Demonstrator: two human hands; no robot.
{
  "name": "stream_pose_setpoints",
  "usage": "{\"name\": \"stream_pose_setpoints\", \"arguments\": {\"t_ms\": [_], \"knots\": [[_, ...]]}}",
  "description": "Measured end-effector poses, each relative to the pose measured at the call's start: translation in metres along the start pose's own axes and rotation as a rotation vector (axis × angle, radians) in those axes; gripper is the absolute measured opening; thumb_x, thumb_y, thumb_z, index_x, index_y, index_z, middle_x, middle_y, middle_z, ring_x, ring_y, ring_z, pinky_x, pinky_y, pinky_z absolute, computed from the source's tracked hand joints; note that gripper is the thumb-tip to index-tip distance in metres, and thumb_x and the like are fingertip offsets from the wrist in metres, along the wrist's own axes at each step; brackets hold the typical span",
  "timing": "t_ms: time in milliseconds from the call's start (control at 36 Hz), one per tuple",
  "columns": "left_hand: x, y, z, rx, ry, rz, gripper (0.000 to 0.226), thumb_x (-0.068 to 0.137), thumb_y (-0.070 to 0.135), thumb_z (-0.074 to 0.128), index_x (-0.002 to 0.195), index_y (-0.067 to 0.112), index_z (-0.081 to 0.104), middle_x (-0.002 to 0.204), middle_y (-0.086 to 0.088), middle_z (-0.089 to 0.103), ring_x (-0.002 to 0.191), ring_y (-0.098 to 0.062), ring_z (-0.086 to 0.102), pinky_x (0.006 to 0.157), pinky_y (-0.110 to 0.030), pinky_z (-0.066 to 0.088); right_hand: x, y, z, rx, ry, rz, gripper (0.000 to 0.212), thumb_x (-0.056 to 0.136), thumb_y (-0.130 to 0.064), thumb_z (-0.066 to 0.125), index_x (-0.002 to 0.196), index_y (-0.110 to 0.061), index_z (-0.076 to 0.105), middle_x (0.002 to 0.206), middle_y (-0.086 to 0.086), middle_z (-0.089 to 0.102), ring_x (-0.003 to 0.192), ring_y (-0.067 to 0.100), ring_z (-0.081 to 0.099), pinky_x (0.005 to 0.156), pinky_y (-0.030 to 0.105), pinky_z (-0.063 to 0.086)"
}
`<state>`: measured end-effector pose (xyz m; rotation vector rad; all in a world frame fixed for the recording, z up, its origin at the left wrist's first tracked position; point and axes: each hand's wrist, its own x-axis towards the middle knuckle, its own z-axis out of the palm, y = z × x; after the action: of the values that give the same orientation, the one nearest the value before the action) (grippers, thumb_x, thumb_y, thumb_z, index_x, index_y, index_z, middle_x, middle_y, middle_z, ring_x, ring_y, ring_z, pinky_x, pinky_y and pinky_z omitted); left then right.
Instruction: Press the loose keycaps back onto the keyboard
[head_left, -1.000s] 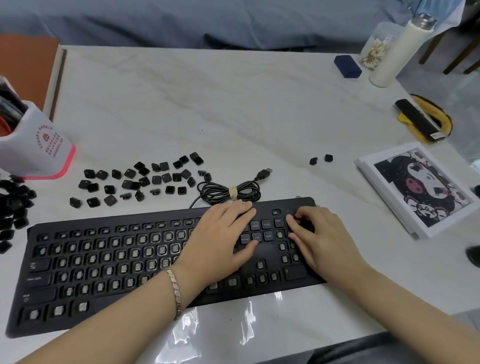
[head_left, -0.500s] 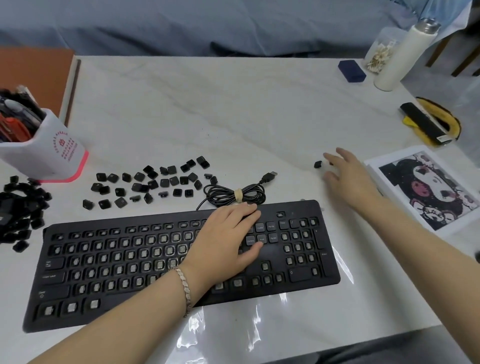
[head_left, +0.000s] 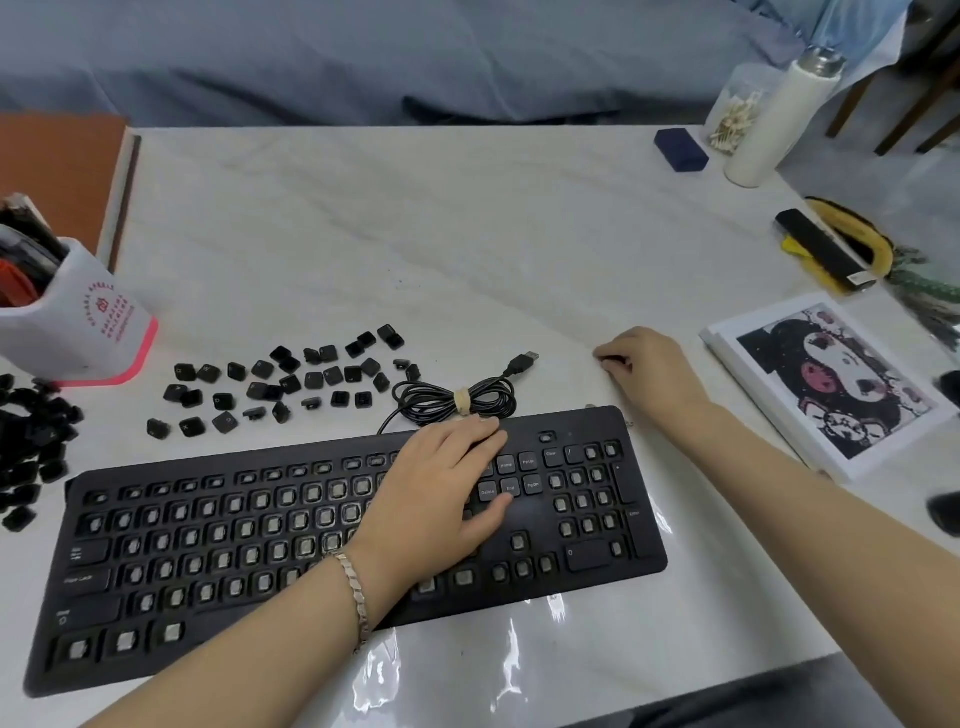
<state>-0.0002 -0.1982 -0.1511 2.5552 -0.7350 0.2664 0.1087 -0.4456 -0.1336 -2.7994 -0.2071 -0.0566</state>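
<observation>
- The white marbled desk runs out of frame at its left and right edges. A heap of black keycaps at the left edge therefore shows only in part.
- The long black plastic keyboard lies along the desk's near edge, and most of its sockets are bare with pale stems showing. It sits partly on a glossy film, so I judge a hard press could make it slide.
- The left hand lies flat on the keyboard right of its middle, fingers straight, holding nothing. It steadies the board but covers several sockets, and I cannot tell whether those are filled.
- The right hand rests on the desk beyond the keyboard's far right corner, fingers curled round a small black keycap.
- The coiled black USB cable lies just beyond the keyboard's far edge. A passing hand could snag it and sweep it into the nearby caps.
- The scattered loose black keycaps lie toward the desk's left, some tipped or inverted. Their legends are too small to read, so one could end up in the wrong socket.
- Only a dark sliver of the pinched keycap shows, so its legend and which way up it sits cannot be told. Pressed on tilted, it might jam or snap its clips.
</observation>
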Motion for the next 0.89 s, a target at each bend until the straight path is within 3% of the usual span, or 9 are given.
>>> {"name": "stream_pose_setpoints", "arguments": {"t_ms": [56, 111, 167, 222, 361, 472, 583, 722, 889], "knots": [[0.000, 0.000, 0.000, 0.002, -0.003, 0.000, 0.051, 0.083, 0.041, 0.051, 0.119, 0.006, 0.063, 0.123, -0.006, 0.061, 0.117, -0.019, 0.045, 0.104, -0.028, 0.029, -0.003, -0.005, -0.004, 0.040, 0.010, -0.005, 0.016, 0.087, -0.003, 0.056, 0.093, 0.007, 0.067, 0.092, 0.021, 0.066, 0.088, 0.032, 0.058, 0.082, 0.040, 0.044], [0.000, 0.001, -0.001, 0.001, -0.009, -0.003, 0.051, 0.083, 0.041, 0.050, 0.119, 0.006, 0.063, 0.123, -0.005, 0.061, 0.117, -0.018, 0.045, 0.104, -0.028, 0.029, -0.006, -0.014, -0.011, 0.223, 0.074, 0.101, 0.019, 0.086, -0.007, 0.059, 0.101, 0.000, 0.069, 0.098, 0.010, 0.068, 0.085, 0.023, 0.062, 0.082, 0.025, 0.046], [0.000, 0.000, 0.000, -0.011, -0.013, -0.012, 0.051, 0.083, 0.041, 0.051, 0.119, 0.007, 0.063, 0.123, -0.005, 0.060, 0.118, -0.018, 0.045, 0.103, -0.028, 0.029, -0.011, -0.026, -0.021, 0.523, 0.136, 0.224, 0.023, 0.085, -0.007, 0.061, 0.107, -0.007, 0.067, 0.098, 0.005, 0.068, 0.079, 0.014, 0.062, 0.078, 0.015, 0.049], [0.000, -0.001, 0.000, -0.027, -0.019, -0.024, 0.051, 0.083, 0.042, 0.051, 0.119, 0.008, 0.063, 0.124, -0.005, 0.060, 0.118, -0.018, 0.046, 0.103, -0.028, 0.029, -0.017, -0.036, -0.030, 0.901, 0.143, 0.336, 0.024, 0.086, -0.003, 0.061, 0.108, -0.010, 0.064, 0.092, 0.004, 0.066, 0.073, 0.010, 0.061, 0.072, 0.014, 0.052], [0.001, 0.000, -0.003, -0.035, -0.040, -0.033, 0.053, 0.082, 0.044, 0.050, 0.119, 0.008, 0.063, 0.125, -0.007, 0.059, 0.118, -0.018, 0.043, 0.102, -0.026, 0.025, -0.040, -0.052, -0.044, 1.689, -0.123, 0.673, 0.012, 0.091, 0.000, 0.048, 0.094, 0.000, 0.060, 0.078, 0.008, 0.058, 0.073, 0.013, 0.056, 0.064, 0.014, 0.053], [-0.001, 0.000, -0.006, 0.015, -0.086, 0.011, 0.061, 0.082, 0.050, 0.049, 0.122, 0.006, 0.060, 0.128, -0.011, 0.056, 0.120, -0.021, 0.041, 0.105, -0.027, 0.022, -0.057, -0.059, -0.048, 1.872, -0.297, 0.831, 0.014, 0.079, -0.004, 0.050, 0.088, 0.000, 0.060, 0.065, 0.008, 0.056, 0.057, 0.013, 0.058, 0.055, 0.016, 0.051], [-0.005, -0.002, -0.006, 0.040, -0.121, 0.021, 0.066, 0.082, 0.056, 0.048, 0.125, 0.007, 0.058, 0.135, -0.013, 0.052, 0.126, -0.024, 0.038, 0.108, -0.031, 0.020, -0.068, -0.063, -0.048, 1.776, -0.376, 0.809, 0.015, 0.085, -0.005, 0.047, 0.088, 0.001, 0.060, 0.066, 0.008, 0.050, 0.050, 0.011, 0.054, 0.046, 0.015, 0.048], [-0.008, -0.005, -0.004, 0.023, -0.116, 0.015, 0.066, 0.082, 0.057, 0.049, 0.126, 0.009, 0.058, 0.137, -0.012, 0.050, 0.129, -0.025, 0.038, 0.108, -0.033, 0.024, -0.083, -0.062, -0.039, 1.202, -0.297, 0.480, 0.016, 0.091, -0.008, 0.051, 0.094, -0.005, 0.067, 0.064, 0.000, 0.056, 0.048, 0.006, 0.043, 0.050, 0.013, 0.041], [-0.008, -0.006, -0.003, 0.017, -0.084, 0.021, 0.064, 0.082, 0.056, 0.050, 0.126, 0.010, 0.057, 0.137, -0.011, 0.050, 0.129, -0.024, 0.039, 0.108, -0.033, 0.025, -0.090, -0.059, -0.032, 0.711, -0.231, 0.203, 0.014, 0.076, -0.013, 0.073, 0.076, -0.025, 0.067, 0.053, -0.017, 0.056, 0.057, -0.003, 0.053, 0.061, 0.010, 0.042]]}}
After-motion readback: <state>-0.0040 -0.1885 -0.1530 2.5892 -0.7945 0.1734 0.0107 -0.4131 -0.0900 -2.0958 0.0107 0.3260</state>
